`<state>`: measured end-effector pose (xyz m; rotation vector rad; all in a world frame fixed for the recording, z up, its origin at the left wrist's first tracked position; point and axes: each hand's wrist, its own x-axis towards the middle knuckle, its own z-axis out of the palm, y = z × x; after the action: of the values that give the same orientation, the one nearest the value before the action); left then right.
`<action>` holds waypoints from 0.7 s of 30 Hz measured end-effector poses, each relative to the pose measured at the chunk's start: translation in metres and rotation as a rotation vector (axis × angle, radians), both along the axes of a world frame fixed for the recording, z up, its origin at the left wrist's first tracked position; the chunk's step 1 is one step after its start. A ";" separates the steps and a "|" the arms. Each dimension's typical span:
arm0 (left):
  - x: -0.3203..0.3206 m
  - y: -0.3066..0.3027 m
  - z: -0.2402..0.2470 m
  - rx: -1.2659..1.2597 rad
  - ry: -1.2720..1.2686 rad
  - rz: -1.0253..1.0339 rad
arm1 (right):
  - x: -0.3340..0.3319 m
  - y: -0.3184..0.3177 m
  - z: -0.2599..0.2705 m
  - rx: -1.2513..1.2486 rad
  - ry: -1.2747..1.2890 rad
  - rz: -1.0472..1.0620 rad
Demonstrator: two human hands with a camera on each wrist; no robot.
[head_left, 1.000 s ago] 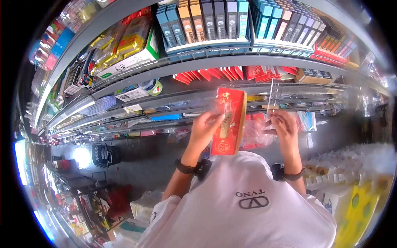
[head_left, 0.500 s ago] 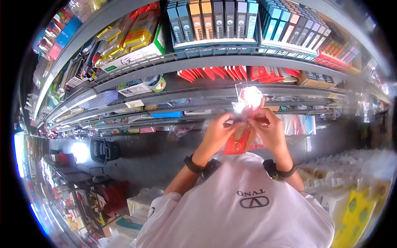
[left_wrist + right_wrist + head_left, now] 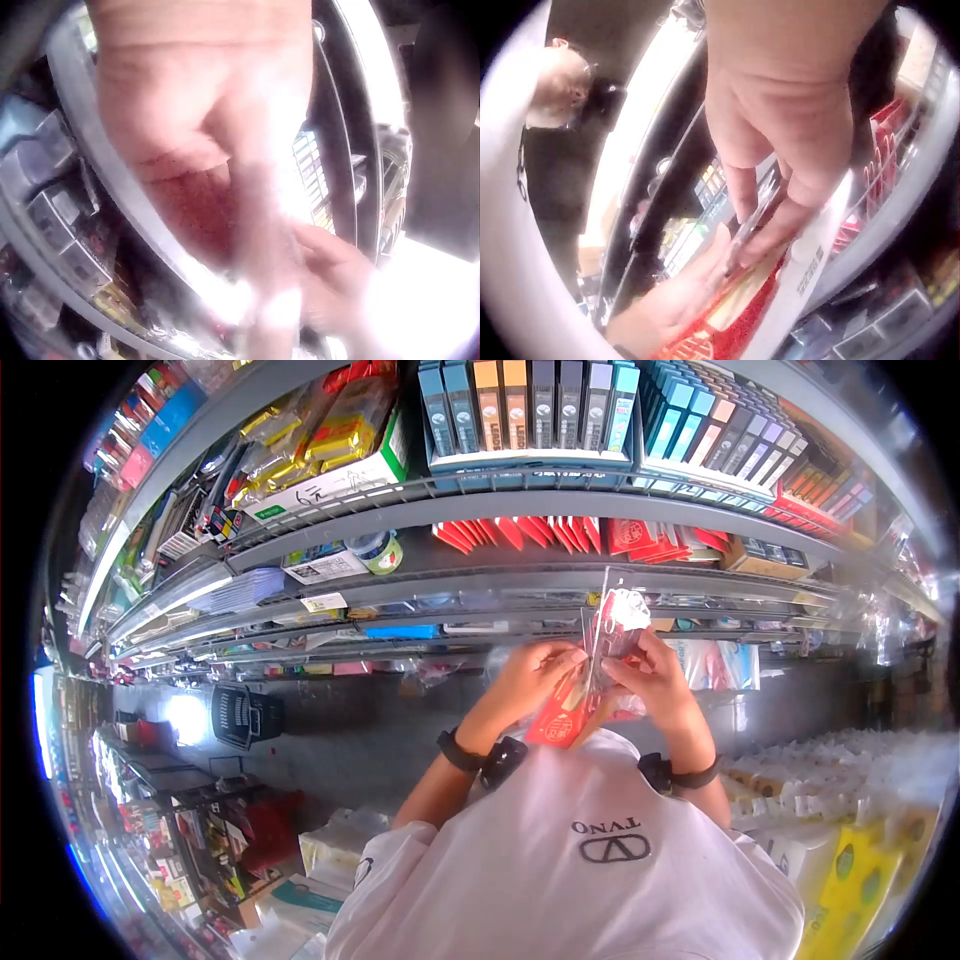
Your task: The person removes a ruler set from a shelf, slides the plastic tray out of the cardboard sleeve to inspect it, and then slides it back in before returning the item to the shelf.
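Observation:
Both hands meet in front of the chest around two packages. A flat red stationery package (image 3: 558, 722) with gold lettering and a pale strip hangs tilted beneath the fingers. Above it, partly overlapping, stands a thin clear plastic package (image 3: 606, 622) with a hanging tab, seen nearly edge-on. My left hand (image 3: 528, 678) grips the red package, its fingertips right at the clear one's edge. My right hand (image 3: 655, 682) pinches the clear package between thumb and fingers. In the right wrist view the clear package (image 3: 754, 225) lies over the red package (image 3: 742, 326). Glare washes out the left wrist view.
Wire-fronted shelves run across in front, with upright boxes of pencil leads (image 3: 530, 410), a carton of yellow packs (image 3: 330, 455) and red envelopes (image 3: 515, 533). A black basket (image 3: 245, 715) is on the floor at left. Plastic-wrapped goods (image 3: 820, 770) are stacked at right.
The right hand has brought the clear package leftward from apart to against the red one. The clear package has since turned nearly edge-on, and the red package now tilts.

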<state>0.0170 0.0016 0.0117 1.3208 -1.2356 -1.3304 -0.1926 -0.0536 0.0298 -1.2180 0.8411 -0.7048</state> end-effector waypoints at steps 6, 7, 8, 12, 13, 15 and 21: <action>0.001 0.002 -0.004 -0.014 0.253 -0.057 | -0.001 0.006 0.031 0.206 -0.134 -0.024; 0.000 0.003 -0.004 -0.012 0.309 -0.077 | -0.003 0.005 0.030 0.206 -0.127 -0.035; -0.001 0.003 -0.006 -0.014 0.289 -0.087 | -0.005 0.005 0.028 0.206 -0.120 -0.045; -0.004 0.004 -0.007 0.007 0.186 -0.121 | -0.007 0.004 0.031 0.141 0.017 -0.017; -0.005 0.004 -0.006 0.019 0.153 -0.128 | -0.006 0.005 0.030 0.125 -0.009 -0.015; -0.010 0.004 -0.010 -0.074 0.047 -0.127 | -0.004 0.007 0.028 0.094 -0.061 -0.007; -0.006 0.004 -0.002 -0.018 0.095 -0.154 | -0.005 0.011 0.036 0.133 -0.050 0.070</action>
<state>0.0111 0.0060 0.0101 1.1553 -1.3018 -1.4691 -0.1974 -0.0426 0.0659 -1.1011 0.7881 -0.6101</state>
